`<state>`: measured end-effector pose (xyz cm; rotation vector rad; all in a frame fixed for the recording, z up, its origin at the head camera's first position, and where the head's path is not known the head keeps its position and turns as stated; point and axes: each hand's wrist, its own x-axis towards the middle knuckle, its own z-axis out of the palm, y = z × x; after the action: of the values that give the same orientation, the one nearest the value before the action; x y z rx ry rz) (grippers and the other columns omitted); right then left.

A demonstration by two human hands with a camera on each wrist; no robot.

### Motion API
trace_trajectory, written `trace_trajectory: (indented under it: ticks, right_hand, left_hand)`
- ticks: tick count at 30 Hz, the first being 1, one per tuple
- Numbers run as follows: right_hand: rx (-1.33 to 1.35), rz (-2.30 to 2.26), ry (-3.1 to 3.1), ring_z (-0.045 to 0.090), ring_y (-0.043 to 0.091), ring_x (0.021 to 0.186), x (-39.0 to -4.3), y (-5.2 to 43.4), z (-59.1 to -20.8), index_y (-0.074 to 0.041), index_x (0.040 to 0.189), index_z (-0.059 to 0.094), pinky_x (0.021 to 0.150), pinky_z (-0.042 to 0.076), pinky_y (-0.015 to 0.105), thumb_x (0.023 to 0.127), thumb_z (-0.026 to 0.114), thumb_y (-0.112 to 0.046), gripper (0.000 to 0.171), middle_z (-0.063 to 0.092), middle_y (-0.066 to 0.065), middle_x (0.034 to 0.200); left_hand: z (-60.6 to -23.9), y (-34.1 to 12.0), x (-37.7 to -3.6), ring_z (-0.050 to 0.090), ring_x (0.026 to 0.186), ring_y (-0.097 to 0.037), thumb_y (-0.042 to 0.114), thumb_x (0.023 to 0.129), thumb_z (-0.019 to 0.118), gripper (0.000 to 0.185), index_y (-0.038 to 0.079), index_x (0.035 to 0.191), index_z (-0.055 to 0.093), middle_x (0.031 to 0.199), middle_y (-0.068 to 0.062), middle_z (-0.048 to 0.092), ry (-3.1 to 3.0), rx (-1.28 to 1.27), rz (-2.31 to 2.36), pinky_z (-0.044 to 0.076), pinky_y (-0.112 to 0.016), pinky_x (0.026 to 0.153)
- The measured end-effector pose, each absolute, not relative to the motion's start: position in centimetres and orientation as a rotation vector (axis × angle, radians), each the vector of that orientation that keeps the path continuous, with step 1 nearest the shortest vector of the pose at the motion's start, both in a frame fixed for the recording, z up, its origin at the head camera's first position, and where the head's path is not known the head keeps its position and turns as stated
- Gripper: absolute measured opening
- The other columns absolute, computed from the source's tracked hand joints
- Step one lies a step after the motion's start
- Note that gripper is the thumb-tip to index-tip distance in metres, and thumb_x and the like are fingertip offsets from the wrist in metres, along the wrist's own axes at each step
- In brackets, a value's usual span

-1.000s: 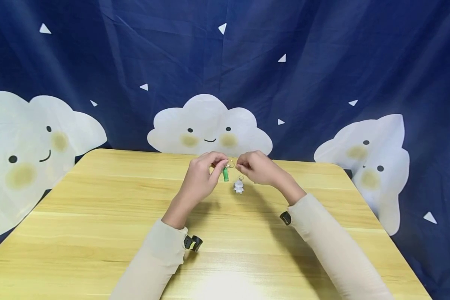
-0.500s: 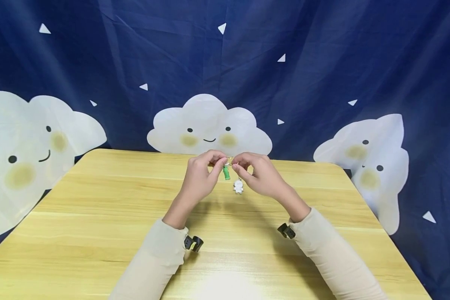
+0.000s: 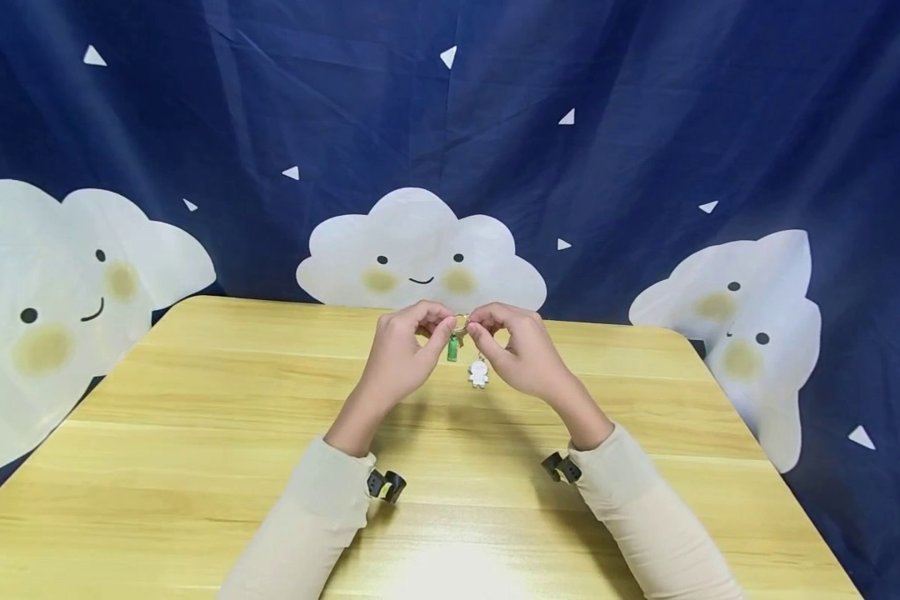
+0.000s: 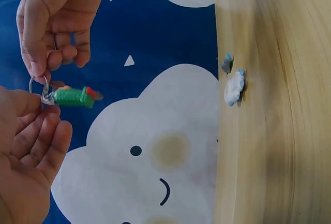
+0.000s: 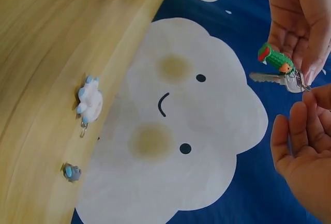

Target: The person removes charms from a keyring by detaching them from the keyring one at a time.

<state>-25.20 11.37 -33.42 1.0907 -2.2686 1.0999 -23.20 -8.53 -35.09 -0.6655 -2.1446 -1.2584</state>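
Observation:
A metal key ring (image 4: 39,83) is held between both hands above the far part of the table. My left hand (image 3: 403,354) pinches its left side, close to a green crocodile-like charm (image 3: 452,348) that hangs from it. The thumb and fingertips of my right hand (image 3: 521,346) pinch the ring's other side. A silver key (image 5: 271,78) hangs beside the charm, clearest in the right wrist view. Below the hands, a small white figure charm (image 3: 478,374) with pale blue tips and its own ring lies on the table.
The pale wooden table (image 3: 270,467) ends just beyond the hands, at a blue curtain (image 3: 607,150) with white cloud faces. A small grey-and-blue trinket (image 5: 71,172) lies by the white charm, hidden behind the right hand in the head view.
My right hand has come left to the ring and now pinches it, its wrist lower than before. The left hand has stayed in place. The key now shows beside the green charm.

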Motion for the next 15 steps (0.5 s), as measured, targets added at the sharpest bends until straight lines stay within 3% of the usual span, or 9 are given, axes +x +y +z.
trace_trajectory:
  ticks: [6,15]
  right_hand:
    - [1.08,1.142,-2.274,0.061,0.013,0.073,-25.24,11.38,-33.33,-0.002,0.097,0.072,0.068,0.053,0.035,0.099,0.063,-0.005,0.009,0.067,0.0,0.078]
    - [1.06,1.157,-2.324,0.059,0.013,0.072,-25.24,11.41,-33.56,-0.004,0.1,0.072,0.065,0.051,0.032,0.101,0.063,-0.008,0.01,0.068,0.001,0.08]
  left_hand:
    - [-35.03,-8.62,-23.15,0.068,0.077,-0.013,0.011,0.1,0.066,0.011,0.003,0.101,0.074,0.085,-0.002,0.073,-2.199,-0.673,-1.275,0.059,-0.029,0.074]
    - [-35.05,-8.55,-23.2,0.066,0.075,-0.014,0.011,0.1,0.067,0.011,0.002,0.098,0.074,0.082,-0.004,0.071,-2.173,-0.674,-1.223,0.059,-0.033,0.071]
